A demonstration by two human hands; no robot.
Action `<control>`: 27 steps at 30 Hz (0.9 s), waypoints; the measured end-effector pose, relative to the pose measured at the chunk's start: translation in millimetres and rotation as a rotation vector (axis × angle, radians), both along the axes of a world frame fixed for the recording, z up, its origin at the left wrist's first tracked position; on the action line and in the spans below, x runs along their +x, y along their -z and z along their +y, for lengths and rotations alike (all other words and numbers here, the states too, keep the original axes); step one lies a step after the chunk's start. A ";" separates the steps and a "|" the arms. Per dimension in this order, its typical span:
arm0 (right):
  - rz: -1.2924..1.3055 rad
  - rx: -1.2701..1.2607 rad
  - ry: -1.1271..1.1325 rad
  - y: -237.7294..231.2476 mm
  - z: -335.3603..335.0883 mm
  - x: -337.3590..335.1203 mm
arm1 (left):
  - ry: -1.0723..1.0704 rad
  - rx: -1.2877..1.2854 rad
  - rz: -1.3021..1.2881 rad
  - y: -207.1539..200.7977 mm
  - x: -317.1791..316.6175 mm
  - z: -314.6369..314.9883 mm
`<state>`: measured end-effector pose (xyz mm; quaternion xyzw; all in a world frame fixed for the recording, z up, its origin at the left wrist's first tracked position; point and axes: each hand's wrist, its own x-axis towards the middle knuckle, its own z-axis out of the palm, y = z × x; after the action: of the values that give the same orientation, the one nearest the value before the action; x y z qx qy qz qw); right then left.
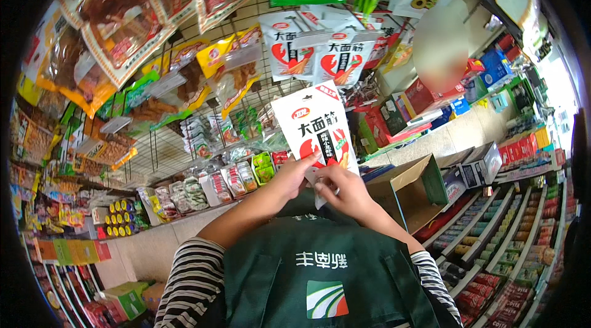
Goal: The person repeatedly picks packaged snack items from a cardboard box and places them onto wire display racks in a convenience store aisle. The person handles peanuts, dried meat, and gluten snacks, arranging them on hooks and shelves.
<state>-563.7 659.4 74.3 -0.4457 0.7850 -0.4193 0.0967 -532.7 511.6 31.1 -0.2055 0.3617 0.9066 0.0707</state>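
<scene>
A white snack packet (289, 109) with red and black print is held upright in front of my chest. My left hand (294, 175) is closed on its lower left edge, thumb on the front. At the lower right edge, my right hand (345, 188) is closed on it too, with the fingers curled. A small pale, shiny piece (321, 197) shows below the right fingers; I cannot tell whether it is part of the packet. Just beyond hang similar white packets (294, 51) on a wire rack (157, 156).
Bagged meat snacks (117, 14) and yellow-topped packets (231, 57) hang at the left. Small boxes of snacks (217, 188) line a low ledge. An open cardboard box (400, 196) stands at the right, near shelves of cans (486, 236). A green apron (265, 266) covers my front.
</scene>
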 end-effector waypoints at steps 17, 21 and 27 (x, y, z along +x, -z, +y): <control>-0.752 -0.472 0.233 29.5 -5.6 -49.1 | -0.225 -1.111 0.309 -36.3 -14.5 -43.3; -0.696 -0.405 0.192 18.8 1.9 -71.5 | -0.450 -1.192 0.501 -60.3 -51.8 -56.8; -0.637 -0.372 0.166 13.3 10.9 -91.2 | -0.529 -1.046 0.618 -89.0 -96.8 -49.2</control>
<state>-654.9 670.2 61.0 -0.2380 0.6593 -0.6788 0.2190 -629.5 462.4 120.1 -0.0250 0.6952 0.6156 -0.3703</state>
